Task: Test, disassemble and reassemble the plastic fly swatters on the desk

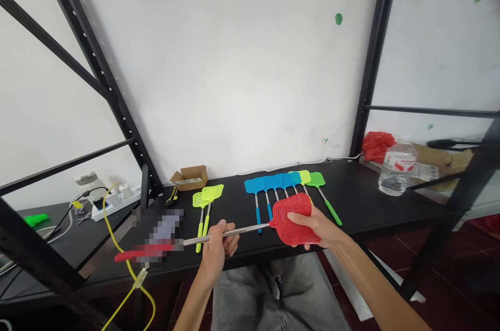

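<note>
A red fly swatter (pixel 287 216) with an extended metal shaft lies level across both hands above the table's front edge. My left hand (pixel 219 242) is closed around the shaft near its middle. My right hand (pixel 312 227) grips the red mesh head, thumb on top and fingers beneath. Behind it, several blue fly swatters (pixel 255 185) lie overlapped in a row, handles toward me. At that row's right end are a yellow-green swatter (pixel 305 177) and a green swatter (pixel 316 180). Two yellow-green swatters (pixel 209 195) lie left of the row, beyond my left hand.
On the black table (pixel 359 190) stand an open cardboard box (pixel 191 177) and a yellow-black cutter (pixel 172 195). A yellow cable (pixel 113 227) hangs over the left edge near a pixelated patch. A water bottle (pixel 397 167) stands right, by a metal post (pixel 369 76).
</note>
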The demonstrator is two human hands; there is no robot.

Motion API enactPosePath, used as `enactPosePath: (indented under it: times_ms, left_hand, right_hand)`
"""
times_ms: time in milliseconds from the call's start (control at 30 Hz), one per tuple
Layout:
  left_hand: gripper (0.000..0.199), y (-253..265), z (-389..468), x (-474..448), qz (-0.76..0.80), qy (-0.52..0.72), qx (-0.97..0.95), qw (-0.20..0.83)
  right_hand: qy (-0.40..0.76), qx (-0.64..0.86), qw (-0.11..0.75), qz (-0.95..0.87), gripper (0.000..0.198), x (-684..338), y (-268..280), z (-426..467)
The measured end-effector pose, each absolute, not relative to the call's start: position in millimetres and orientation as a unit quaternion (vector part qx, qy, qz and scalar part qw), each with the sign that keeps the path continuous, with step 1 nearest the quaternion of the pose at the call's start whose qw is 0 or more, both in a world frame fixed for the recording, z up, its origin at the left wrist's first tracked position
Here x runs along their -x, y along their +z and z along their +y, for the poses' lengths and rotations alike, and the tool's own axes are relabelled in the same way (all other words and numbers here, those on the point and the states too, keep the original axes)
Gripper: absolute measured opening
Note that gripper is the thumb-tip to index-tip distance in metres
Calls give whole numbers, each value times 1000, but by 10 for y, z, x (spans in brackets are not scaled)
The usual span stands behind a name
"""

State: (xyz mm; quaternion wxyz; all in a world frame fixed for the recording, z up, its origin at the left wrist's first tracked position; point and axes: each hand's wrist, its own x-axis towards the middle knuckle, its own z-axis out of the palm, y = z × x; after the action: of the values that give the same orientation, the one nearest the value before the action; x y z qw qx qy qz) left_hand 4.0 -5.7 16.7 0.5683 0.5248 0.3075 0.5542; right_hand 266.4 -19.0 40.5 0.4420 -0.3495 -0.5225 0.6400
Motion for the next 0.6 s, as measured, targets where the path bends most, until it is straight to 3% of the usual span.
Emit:
enactPosePath:
  times_ms: [167, 600]
  left_hand:
    - [50, 146, -81, -96, 321, 553, -519, 567]
    - [52, 145, -74, -15, 331, 532, -553, 549]
  right_hand:
    - [650, 333, 433, -529, 52, -2585, 453, -251]
    - [653, 343, 439, -512, 58, -2531, 381, -233]
